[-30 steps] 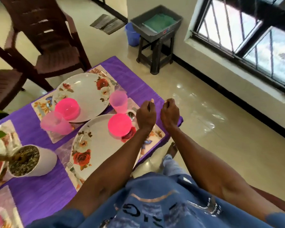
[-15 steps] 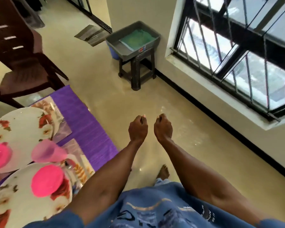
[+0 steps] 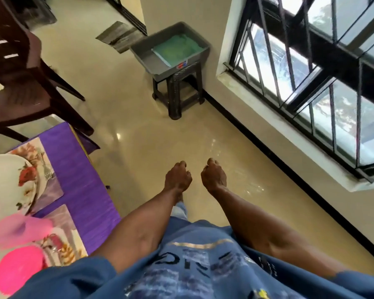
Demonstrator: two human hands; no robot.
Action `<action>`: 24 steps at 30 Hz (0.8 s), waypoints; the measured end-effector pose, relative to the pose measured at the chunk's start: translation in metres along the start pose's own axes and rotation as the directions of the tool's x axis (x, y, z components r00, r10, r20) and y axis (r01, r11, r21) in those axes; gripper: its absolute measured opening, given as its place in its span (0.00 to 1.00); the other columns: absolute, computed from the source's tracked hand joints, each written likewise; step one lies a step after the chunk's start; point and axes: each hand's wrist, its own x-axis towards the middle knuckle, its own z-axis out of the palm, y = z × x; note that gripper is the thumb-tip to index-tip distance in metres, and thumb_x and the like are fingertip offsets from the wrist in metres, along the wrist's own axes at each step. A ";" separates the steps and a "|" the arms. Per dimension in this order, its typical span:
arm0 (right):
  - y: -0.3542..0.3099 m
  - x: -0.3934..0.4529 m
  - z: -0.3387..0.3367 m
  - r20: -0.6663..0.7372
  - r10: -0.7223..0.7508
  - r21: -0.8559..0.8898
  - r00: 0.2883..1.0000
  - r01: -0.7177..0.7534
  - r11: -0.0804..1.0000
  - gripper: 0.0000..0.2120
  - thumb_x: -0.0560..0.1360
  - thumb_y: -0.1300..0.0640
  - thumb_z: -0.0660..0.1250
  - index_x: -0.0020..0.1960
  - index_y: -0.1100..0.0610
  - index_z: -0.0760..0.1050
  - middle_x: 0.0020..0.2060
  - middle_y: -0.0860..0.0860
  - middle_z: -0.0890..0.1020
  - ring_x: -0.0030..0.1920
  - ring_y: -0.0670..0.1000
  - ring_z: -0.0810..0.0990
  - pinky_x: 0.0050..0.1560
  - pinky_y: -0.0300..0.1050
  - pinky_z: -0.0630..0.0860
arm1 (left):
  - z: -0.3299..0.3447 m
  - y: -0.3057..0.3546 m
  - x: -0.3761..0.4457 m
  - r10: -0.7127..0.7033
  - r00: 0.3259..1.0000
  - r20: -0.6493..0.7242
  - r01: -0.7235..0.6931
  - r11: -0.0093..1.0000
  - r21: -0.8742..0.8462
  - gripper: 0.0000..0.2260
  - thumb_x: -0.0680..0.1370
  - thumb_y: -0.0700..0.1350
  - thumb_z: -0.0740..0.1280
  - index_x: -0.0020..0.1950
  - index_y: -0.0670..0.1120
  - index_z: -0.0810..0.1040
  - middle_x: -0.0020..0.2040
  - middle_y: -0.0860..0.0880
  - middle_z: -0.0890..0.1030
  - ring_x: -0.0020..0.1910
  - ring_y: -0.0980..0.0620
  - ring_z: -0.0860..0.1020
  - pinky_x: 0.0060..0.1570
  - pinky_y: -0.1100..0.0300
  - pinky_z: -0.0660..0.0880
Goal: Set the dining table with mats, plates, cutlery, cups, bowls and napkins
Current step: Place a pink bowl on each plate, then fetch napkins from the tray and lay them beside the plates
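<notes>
My left hand (image 3: 177,179) and my right hand (image 3: 213,175) hang side by side over the bare floor, both curled into fists with nothing seen in them. The table with its purple cloth (image 3: 78,182) lies at the left edge. On it are a floral mat (image 3: 50,190), a white floral plate (image 3: 7,182) with a fork (image 3: 48,174) beside it, a pale pink cup (image 3: 20,230) and a bright pink bowl (image 3: 16,271). Straight ahead, a grey tub (image 3: 171,48) holding green folded cloth (image 3: 175,47) rests on a black stool (image 3: 177,91).
A dark brown chair (image 3: 24,83) stands at the far left beyond the table corner. A barred window (image 3: 322,72) and its sill run along the right wall. A grey floor mat (image 3: 119,37) lies by a doorway at the back. Glossy beige floor stretches between table and stool.
The view has swung right, away from the table and toward the stool with the tub. Both fists have left the table edge and now hang over the floor.
</notes>
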 end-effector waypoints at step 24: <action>-0.323 0.351 0.057 0.021 -0.009 0.032 1.000 0.008 0.999 0.16 0.75 0.63 0.60 0.63 0.59 0.72 0.59 0.57 0.77 0.55 0.62 0.78 0.51 0.53 0.77 | -0.233 -0.138 0.359 -0.018 0.996 -0.091 0.030 0.991 0.132 0.15 0.79 0.43 0.60 0.66 0.43 0.71 0.62 0.43 0.75 0.58 0.41 0.76 0.58 0.50 0.69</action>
